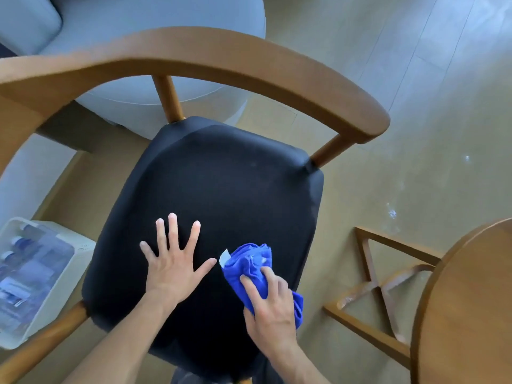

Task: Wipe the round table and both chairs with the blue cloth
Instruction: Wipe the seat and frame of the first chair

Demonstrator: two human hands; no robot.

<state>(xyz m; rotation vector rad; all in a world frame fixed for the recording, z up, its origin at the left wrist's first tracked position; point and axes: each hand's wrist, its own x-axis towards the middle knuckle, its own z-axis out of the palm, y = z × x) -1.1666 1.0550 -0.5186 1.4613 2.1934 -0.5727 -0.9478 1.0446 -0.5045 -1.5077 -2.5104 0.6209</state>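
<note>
A wooden chair with a curved backrest (194, 54) and a black padded seat (221, 189) fills the middle of the head view. My left hand (173, 261) lies flat on the front part of the seat with its fingers spread. My right hand (270, 306) grips the bunched blue cloth (249, 263) and holds it down on the seat's front right area. A small white tag sticks out of the cloth on its left side. The round wooden table (471, 300) shows at the lower right edge, with its crossed wooden base (376, 289) beneath it.
A white plastic bin (36, 275) with several bottles stands on the floor left of the chair. A grey sofa or pouffe (166, 12) lies behind the backrest. Light wooden floor (415, 106) extends to the right.
</note>
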